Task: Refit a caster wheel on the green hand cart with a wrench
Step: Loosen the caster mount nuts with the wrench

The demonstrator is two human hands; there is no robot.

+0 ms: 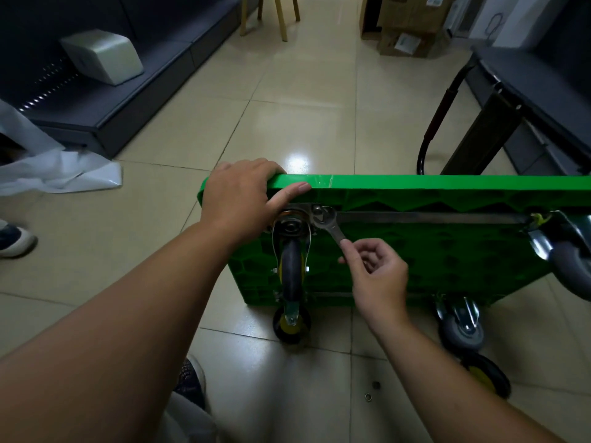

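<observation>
The green plastic hand cart stands tipped on its long edge on the glossy beige tiled floor, ribbed underside towards the person, so the mounting hardware is reachable. The left hand grips the upper rim, fingers curled over it, to steady the deck against turning force. The black rubber caster wheel with the yellow hub sits in its steel fork just below that hand, plate against the underside. The right hand pinches the shank of the flat silver steel wrench, whose head seats on a plate fastener. A small dark nut and a steel washer lie loose on the floor, which suggests that fasteners remain to be fitted
</observation>
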